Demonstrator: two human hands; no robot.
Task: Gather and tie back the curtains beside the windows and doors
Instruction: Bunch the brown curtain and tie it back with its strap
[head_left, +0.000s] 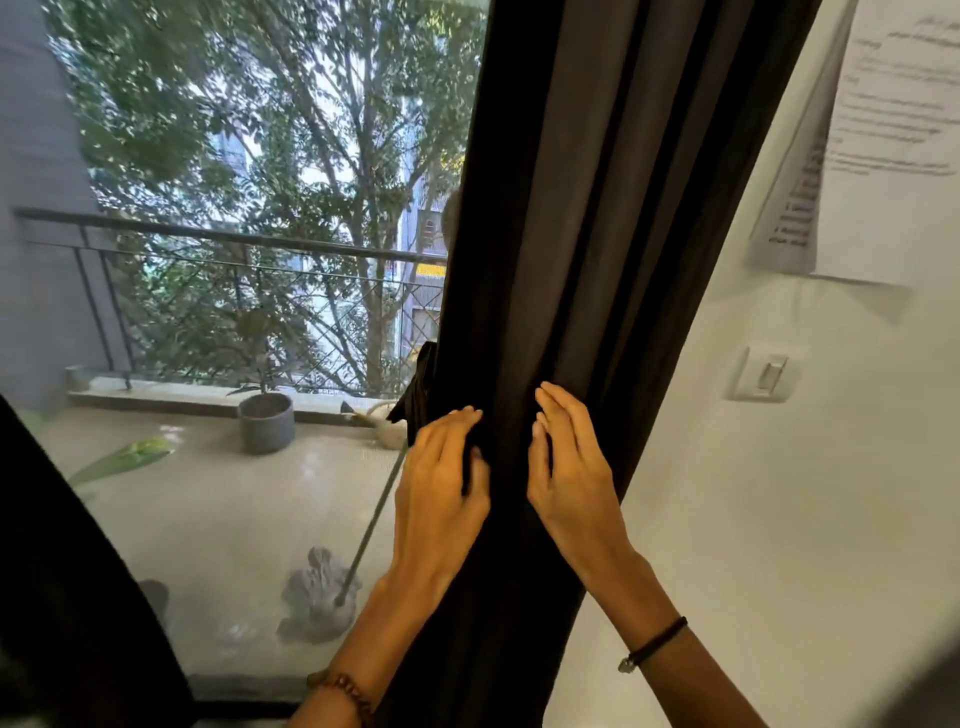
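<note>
Matt dark cloth beside smooth paint and clear glass

We see the curtain (571, 260) as heavy, dark, matt cloth in soft folds, with a strip of the same cloth (421, 384) at its edge. The wall (779, 519) is smooth, matt white paint, carrying thin printed paper sheets (893, 156) and a pale plastic switch (763, 374). Through the clear window glass (156, 130) we make out a dull metal railing (234, 239), a glossy, wet-looking balcony floor (234, 499), a matt grey pot (266, 422) and a mop (317, 597) with a ragged grey cloth head. One wrist wears brown wood-like beads (348, 691), the other a dark cord band (654, 642).
</note>
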